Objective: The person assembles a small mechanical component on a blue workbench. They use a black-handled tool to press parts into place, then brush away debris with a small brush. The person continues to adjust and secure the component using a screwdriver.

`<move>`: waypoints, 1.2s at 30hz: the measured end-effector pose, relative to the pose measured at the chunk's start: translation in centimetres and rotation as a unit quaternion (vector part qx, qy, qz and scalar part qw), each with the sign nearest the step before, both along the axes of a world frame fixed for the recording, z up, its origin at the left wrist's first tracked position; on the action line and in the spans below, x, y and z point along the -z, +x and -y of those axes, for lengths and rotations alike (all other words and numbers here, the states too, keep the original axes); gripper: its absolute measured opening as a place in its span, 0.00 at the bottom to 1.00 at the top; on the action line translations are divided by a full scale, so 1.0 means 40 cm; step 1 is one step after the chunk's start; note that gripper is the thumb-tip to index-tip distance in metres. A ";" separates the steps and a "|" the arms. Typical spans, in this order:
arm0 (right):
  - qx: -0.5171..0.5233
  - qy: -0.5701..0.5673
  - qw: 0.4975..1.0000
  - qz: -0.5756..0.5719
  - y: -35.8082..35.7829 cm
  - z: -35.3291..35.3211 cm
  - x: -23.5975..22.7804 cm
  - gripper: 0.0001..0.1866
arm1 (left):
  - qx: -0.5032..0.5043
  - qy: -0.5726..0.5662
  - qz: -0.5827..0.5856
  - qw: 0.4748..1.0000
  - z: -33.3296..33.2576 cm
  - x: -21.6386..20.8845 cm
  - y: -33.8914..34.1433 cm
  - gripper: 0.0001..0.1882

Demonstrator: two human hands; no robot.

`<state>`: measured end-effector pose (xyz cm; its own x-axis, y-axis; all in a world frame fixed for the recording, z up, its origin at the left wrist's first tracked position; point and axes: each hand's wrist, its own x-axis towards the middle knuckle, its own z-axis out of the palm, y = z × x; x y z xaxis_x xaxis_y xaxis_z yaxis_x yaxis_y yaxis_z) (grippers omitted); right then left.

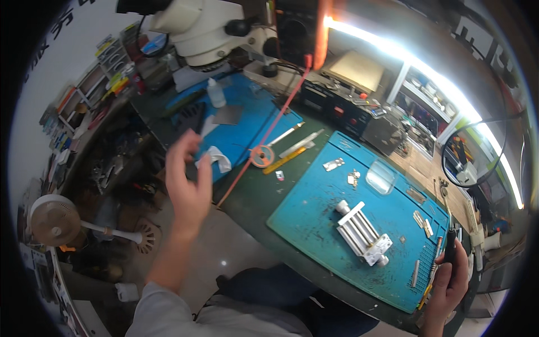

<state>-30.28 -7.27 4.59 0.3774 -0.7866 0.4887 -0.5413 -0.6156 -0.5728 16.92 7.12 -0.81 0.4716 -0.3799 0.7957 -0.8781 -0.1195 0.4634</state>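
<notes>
My left hand (188, 182) is raised over the left edge of the bench, its thumb and fingers apart and blurred at the tips. I see nothing held in it. Just past its thumb lies a crumpled white tissue (219, 160) on the blue mat. At the right edge of the bench, my right hand (452, 278) is closed round a slim black-handled tool (450, 247) with a thin shaft pointing away from me. Between the hands, a silver clamp-like holder (360, 231) with round knobs rests on the teal work mat (314, 210); neither hand touches it.
Small metal parts (352, 178) and a clear tray (380, 177) lie on the teal mat. An orange spool (262, 156), a yellow strip and a white bottle (216, 93) are farther left. A microscope (205, 33) overhangs the back; a fan (56, 220) stands at left.
</notes>
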 end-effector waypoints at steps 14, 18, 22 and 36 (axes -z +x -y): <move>0.019 0.118 0.973 0.198 0.125 0.056 0.051 0.21 | -0.225 0.390 -0.086 0.889 0.118 -0.053 0.343 0.54; 0.046 0.114 0.970 0.208 0.105 0.070 0.056 0.21 | -0.240 0.412 -0.077 0.875 0.133 -0.046 0.340 0.55; 0.047 0.104 0.973 0.202 0.090 0.077 0.071 0.21 | -0.209 0.412 -0.112 0.880 0.110 -0.070 0.353 0.56; 0.040 0.098 0.985 0.138 0.054 0.083 0.102 0.22 | 0.094 0.036 0.184 0.978 -0.301 0.083 0.219 0.02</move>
<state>-28.12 -10.59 0.49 0.1851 -0.8980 0.3992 -0.3909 -0.4400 -0.8085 25.68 19.15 -4.15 0.0744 -0.4939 0.8663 -0.9934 0.0389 0.1075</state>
